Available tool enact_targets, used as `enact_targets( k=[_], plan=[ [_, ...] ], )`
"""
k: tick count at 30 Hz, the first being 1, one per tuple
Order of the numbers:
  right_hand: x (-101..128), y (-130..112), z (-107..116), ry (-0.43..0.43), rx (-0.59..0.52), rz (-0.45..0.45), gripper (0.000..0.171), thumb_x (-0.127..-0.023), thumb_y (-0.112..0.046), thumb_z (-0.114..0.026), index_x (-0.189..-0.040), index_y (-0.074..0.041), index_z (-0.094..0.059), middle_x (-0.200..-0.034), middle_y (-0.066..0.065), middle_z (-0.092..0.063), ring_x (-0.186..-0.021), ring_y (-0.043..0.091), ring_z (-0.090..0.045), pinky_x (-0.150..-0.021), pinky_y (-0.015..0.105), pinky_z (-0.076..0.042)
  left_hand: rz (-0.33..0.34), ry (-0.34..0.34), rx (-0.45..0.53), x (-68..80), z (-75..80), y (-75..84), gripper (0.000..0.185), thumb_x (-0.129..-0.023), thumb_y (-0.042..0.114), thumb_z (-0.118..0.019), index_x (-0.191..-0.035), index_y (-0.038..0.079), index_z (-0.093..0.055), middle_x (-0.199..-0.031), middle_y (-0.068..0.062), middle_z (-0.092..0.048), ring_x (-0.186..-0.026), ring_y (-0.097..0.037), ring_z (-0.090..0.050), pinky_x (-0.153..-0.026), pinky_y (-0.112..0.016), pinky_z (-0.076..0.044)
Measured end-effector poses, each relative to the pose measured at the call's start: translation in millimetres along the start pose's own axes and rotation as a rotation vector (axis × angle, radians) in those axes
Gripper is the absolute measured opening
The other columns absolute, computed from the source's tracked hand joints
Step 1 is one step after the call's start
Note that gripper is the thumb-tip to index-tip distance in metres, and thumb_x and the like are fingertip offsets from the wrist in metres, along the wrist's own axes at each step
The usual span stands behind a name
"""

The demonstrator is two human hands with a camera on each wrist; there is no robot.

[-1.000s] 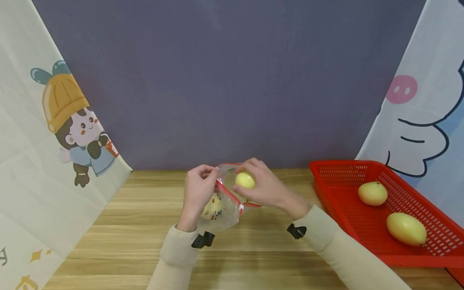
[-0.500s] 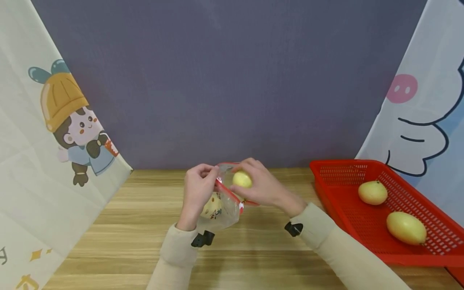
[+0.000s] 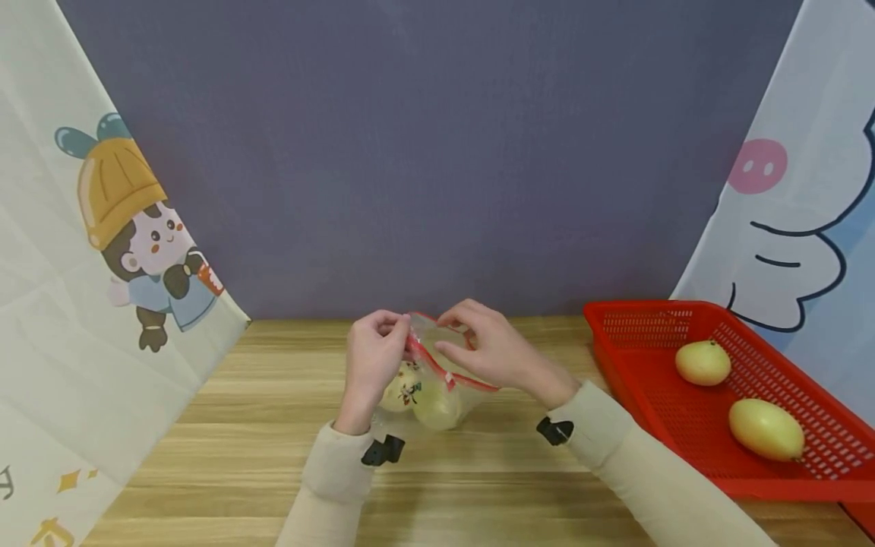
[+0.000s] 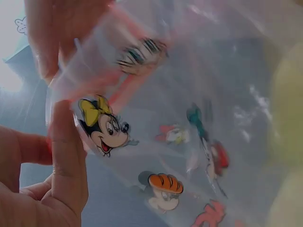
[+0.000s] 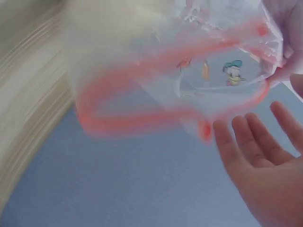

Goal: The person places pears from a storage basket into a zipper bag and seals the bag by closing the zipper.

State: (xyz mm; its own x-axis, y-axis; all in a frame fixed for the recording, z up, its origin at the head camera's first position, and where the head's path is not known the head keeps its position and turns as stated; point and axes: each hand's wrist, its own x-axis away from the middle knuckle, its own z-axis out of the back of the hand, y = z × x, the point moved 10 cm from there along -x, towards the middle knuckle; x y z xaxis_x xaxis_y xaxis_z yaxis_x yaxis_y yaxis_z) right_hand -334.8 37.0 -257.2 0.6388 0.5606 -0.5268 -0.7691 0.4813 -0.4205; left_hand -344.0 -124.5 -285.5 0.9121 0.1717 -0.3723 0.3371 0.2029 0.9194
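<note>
From my remote station I view, via the head camera, a light-brown, wood-grained table top (image 3: 225,471) meeting a flat, dark blue-grey backdrop (image 3: 437,152) at its far edge. At left I note a cream cloth panel (image 3: 41,304) printed with a yellow-capped cartoon figure (image 3: 152,241); at right, a white cloth panel (image 3: 779,296) bears a pink oval snout (image 3: 757,165).

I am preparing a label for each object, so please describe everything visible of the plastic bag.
The plastic bag is thin, clear and wrinkled, with colourful cartoon prints. A red strip edges its open mouth. The left hand pinches one side; the right hand is at the mouth's other side, contact unclear. At least two yellow fruits show low inside. Whether its bottom rests on the table is unclear.
</note>
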Motion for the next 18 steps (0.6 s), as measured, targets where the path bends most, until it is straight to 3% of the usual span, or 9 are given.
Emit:
enact_targets(
  k=[3, 6, 10, 18],
  plan=[
    [0.6, -4.8, 3.7, 0.002, 0.003, 0.041, 0.025, -0.097, -0.022, -0.072, -0.116, -0.007, -0.069, -0.112, 0.005, -0.067, -0.093, 0.022, -0.063, -0.078, 0.034, -0.055, -0.004, 0.006, 0.001, 0.3, 0.9, -0.1, 0.023, -0.101, 0.013, -0.062, -0.101, -0.008, -0.071, -0.074, -0.013, -0.069, -0.051, -0.020, -0.066, -0.051, -0.039, -0.061],
    [0.5, -5.9, 9.5, 0.009, 0.014, 0.060, 0.022, -0.096, -0.021, -0.073, -0.113, -0.007, -0.071, -0.110, 0.005, -0.068, -0.090, 0.023, -0.063, -0.076, 0.033, -0.055, -0.013, 0.021, -0.002, 0.3, 3.3, 1.4, 0.023, -0.101, 0.014, -0.063, -0.100, -0.007, -0.071, -0.071, -0.013, -0.068, -0.050, -0.022, -0.066, -0.051, -0.046, -0.061],
    [0.2, -5.8, 17.9, 0.007, 0.043, 0.067, 0.024, -0.095, -0.022, -0.074, -0.112, -0.006, -0.071, -0.109, 0.007, -0.069, -0.097, 0.026, -0.064, -0.083, 0.039, -0.056, -0.006, 0.017, -0.004, 0.2, 4.0, 1.9, 0.023, -0.101, 0.016, -0.063, -0.101, -0.006, -0.072, -0.071, -0.012, -0.068, -0.050, -0.022, -0.066, -0.055, -0.053, -0.060],
    [3.9, 2.3, 27.5, -0.068, 0.201, -0.012, 0.032, -0.096, -0.033, -0.070, -0.119, -0.011, -0.069, -0.120, 0.000, -0.064, -0.116, 0.024, -0.057, -0.099, 0.048, -0.052, -0.018, 0.020, -0.008, 0.1, 6.3, 4.7, 0.023, -0.100, 0.015, -0.063, -0.101, -0.006, -0.072, -0.074, -0.013, -0.069, -0.052, -0.021, -0.067, -0.054, -0.049, -0.061]
  ],
)
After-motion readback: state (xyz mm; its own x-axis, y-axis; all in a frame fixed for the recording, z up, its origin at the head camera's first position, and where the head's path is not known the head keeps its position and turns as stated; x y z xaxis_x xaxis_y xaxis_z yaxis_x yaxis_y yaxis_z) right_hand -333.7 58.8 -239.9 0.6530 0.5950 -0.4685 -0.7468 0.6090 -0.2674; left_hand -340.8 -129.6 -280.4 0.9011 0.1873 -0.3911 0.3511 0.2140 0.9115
